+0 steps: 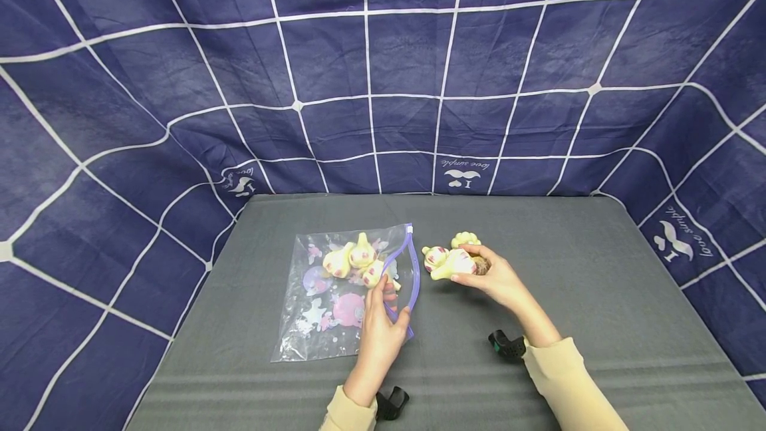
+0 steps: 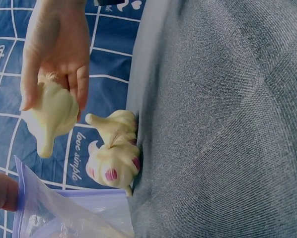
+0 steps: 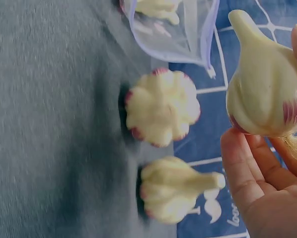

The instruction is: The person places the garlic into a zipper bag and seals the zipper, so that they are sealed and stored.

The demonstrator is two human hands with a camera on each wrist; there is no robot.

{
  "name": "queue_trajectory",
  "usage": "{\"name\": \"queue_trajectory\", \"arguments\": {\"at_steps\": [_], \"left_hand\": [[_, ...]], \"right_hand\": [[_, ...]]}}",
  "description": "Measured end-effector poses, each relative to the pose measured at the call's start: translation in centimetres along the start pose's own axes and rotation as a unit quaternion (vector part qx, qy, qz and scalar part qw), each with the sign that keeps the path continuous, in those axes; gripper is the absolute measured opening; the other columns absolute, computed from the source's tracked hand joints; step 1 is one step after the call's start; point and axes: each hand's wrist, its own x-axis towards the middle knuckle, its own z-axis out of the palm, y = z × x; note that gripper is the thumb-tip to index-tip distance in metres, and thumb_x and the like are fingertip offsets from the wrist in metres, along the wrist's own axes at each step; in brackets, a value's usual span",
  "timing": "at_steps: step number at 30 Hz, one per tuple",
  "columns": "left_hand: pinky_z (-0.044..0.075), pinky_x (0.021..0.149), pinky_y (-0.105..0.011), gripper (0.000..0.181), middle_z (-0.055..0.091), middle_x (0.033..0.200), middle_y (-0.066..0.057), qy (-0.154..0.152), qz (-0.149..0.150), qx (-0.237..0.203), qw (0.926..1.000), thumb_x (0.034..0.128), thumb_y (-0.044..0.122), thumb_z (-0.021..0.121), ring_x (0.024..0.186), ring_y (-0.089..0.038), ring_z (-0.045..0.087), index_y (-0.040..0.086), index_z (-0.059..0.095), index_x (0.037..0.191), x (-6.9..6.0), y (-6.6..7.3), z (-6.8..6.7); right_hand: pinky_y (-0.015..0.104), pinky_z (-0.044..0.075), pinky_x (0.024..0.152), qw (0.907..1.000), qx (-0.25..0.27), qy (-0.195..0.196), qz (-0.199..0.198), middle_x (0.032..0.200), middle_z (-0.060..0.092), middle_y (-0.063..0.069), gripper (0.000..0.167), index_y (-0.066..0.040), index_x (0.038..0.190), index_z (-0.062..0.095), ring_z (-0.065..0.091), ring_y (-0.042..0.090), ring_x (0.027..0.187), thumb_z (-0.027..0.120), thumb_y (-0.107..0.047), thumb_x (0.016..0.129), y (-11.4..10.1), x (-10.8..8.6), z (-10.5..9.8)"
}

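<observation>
Held garlic: cream, streaked purple-red, stringy roots at its base; I grip it in my right hand [image 1: 499, 278], lifted, stem [image 3: 244, 27] toward the bag.
Loose garlic: two bulbs [image 3: 163, 108] [image 3: 171, 191] on the table [image 1: 538, 238], near each other, right of the bag.
Bag [image 1: 417, 278]: clear, purple-edged, cartoon-printed, lying flat; my left hand [image 1: 380, 334] holds its mouth open.
Bagged garlic [image 1: 362, 256]: three bulbs, clustered.
</observation>
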Motion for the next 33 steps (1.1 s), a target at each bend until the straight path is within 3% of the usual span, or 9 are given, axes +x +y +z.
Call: {"name": "queue_trajectory", "arguments": {"at_steps": [8,18,25,33], "left_hand": [[0.052,0.081,-0.034,0.066,0.058,0.117,-0.013,0.005,0.011,0.006,0.9999,0.0741,-0.004,0.072,0.097,-0.025,0.06,-0.006,0.047,0.136,0.0,-0.1,0.1],[0.052,0.081,-0.034,0.066,0.058,0.118,-0.012,-0.001,0.003,0.013,0.9999,0.0753,-0.003,0.072,0.099,-0.025,0.06,-0.006,0.046,0.136,0.0,0.0,0.1],[0.051,0.08,-0.035,0.065,0.057,0.119,-0.012,0.002,0.009,0.015,0.9998,0.075,-0.003,0.071,0.101,-0.025,0.06,-0.006,0.046,0.135,-0.1,0.0,0.0],[0.052,0.078,-0.034,0.066,0.057,0.119,-0.013,-0.001,0.003,0.017,0.9999,0.076,-0.003,0.071,0.1,-0.025,0.061,-0.006,0.046,0.136,0.0,0.1,0.0]], "right_hand": [[0.045,0.037,0.105,0.9992,0.033,-0.002,-0.021,0.14,0.056,0.016,0.069,-0.006,0.137,0.055,0.047,0.03,0.13,0.083,-0.023,0.077,-0.7,0.4,1.7],[0.041,0.041,0.101,0.9974,0.067,-0.015,-0.023,0.14,0.054,0.014,0.07,-0.007,0.14,0.052,0.051,0.029,0.125,0.083,-0.02,0.078,-2.4,0.9,4.4],[0.031,0.045,0.094,0.9959,0.082,-0.022,-0.031,0.138,0.055,0.013,0.071,-0.006,0.138,0.053,0.055,0.024,0.116,0.083,-0.019,0.076,-2.4,1.4,6.0],[0.022,0.044,0.092,0.9958,0.088,-0.013,-0.023,0.139,0.054,0.016,0.071,-0.003,0.139,0.051,0.054,0.024,0.116,0.083,-0.018,0.077,-2.0,1.8,6.9]]}}
